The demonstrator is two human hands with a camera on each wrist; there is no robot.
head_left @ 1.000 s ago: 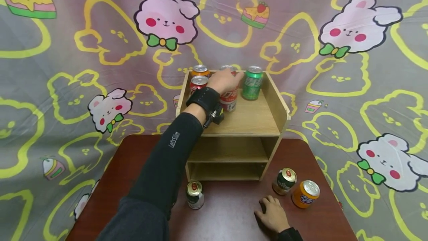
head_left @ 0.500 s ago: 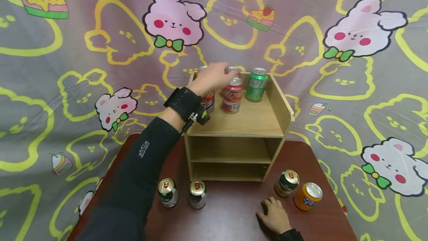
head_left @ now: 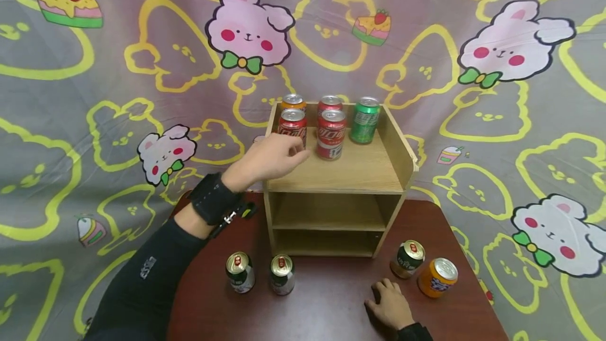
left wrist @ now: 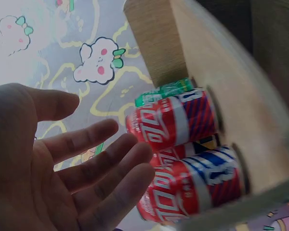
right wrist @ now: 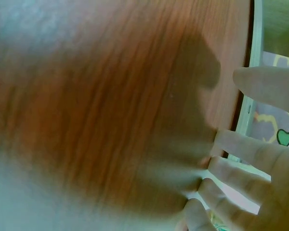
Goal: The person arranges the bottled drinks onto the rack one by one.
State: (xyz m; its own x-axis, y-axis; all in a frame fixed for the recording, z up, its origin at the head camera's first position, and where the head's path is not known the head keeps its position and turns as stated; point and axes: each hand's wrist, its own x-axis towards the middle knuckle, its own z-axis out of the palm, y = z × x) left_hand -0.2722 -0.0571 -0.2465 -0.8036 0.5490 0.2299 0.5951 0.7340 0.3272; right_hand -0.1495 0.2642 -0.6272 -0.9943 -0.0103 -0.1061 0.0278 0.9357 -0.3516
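My left hand (head_left: 274,158) is in front of the wooden shelf's top tier, fingers loosely bent and holding nothing. Just behind it stands a red soda can (head_left: 293,122), partly hidden by the hand, and to its right another red can (head_left: 330,136). In the left wrist view both cans, the left one (left wrist: 192,185) and the right one (left wrist: 173,120), lie beyond my spread fingertips. Behind them are an orange can (head_left: 293,100), a third red can (head_left: 330,102) and a green can (head_left: 365,120). My right hand (head_left: 390,304) rests on the table, fingers relaxed.
The wooden shelf (head_left: 331,192) has two lower tiers under the top one. On the brown table (head_left: 326,309) stand two dark green cans, one (head_left: 240,272) left of the other (head_left: 282,274). Near the right hand are another dark green can (head_left: 407,259) and an orange can (head_left: 437,278).
My left hand has let go of the front middle red can and drawn back left and down, off the cans. The right hand stays on the table.
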